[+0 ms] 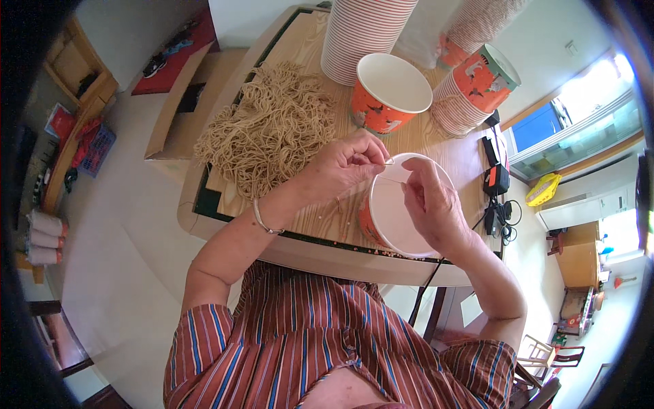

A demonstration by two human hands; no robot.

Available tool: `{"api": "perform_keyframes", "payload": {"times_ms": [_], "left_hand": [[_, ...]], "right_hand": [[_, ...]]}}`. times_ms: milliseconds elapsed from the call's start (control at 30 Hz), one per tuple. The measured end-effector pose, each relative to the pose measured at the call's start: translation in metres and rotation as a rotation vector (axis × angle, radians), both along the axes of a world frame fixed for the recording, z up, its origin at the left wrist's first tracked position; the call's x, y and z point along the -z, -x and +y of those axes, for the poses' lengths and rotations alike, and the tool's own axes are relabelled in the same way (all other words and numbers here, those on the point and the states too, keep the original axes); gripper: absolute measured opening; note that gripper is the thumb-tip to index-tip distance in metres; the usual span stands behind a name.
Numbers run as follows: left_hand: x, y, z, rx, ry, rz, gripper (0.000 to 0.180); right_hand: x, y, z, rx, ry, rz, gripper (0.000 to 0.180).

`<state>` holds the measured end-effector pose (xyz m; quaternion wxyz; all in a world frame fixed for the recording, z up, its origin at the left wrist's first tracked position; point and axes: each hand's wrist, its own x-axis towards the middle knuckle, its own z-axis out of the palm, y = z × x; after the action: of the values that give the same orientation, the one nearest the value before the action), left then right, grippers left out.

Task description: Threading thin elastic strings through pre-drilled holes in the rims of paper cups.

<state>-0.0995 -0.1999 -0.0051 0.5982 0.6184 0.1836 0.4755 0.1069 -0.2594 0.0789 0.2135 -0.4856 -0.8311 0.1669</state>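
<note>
A white-lined paper bucket (397,221) with an orange printed outside lies tilted at the table's front edge, its mouth facing me. Over its rim, my left hand (351,162) pinches a thin pale cord (390,162) between thumb and fingertips. My right hand (436,203) is just inside the bucket's mouth, its fingers curled together on a thin strand that runs toward the left hand. How the strand meets the rim is too small to tell. Left of my left hand lies a big heap of beige cords (272,126).
Behind stands another orange bucket (385,112), beside a tall stack of nested buckets (364,41). A shorter stack (470,92) is at the back right. Black adapters and cables (497,184) lie along the table's right edge. An open cardboard box (184,112) sits on the left.
</note>
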Motion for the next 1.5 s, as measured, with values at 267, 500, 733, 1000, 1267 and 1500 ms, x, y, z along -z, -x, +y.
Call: {"api": "perform_keyframes", "payload": {"times_ms": [267, 500, 733, 1000, 1267, 1500], "left_hand": [[-0.017, -0.004, -0.002, -0.113, -0.306, 0.205, 0.008], [-0.021, -0.004, 0.003, -0.143, -0.485, 0.308, 0.013], [-0.028, -0.002, 0.000, -0.133, -0.463, 0.343, 0.010], [-0.022, -0.003, 0.001, -0.149, -0.500, 0.336, 0.011], [-0.024, -0.008, -0.005, -0.288, -0.586, 0.377, 0.011], [-0.023, -0.001, -0.027, -0.419, -0.883, 0.402, 0.013]], "right_hand": [[-0.004, 0.004, 0.002, -0.049, -0.056, -0.012, 0.026], [-0.013, 0.006, 0.009, -0.111, -0.089, -0.102, 0.020], [-0.016, 0.006, 0.015, -0.051, 0.017, -0.094, 0.012], [-0.017, 0.007, 0.021, -0.018, 0.147, -0.136, 0.011], [-0.013, 0.003, 0.030, 0.244, 0.808, 0.259, 0.021], [-0.005, -0.008, 0.028, 0.199, 1.050, 0.657, 0.020]]}}
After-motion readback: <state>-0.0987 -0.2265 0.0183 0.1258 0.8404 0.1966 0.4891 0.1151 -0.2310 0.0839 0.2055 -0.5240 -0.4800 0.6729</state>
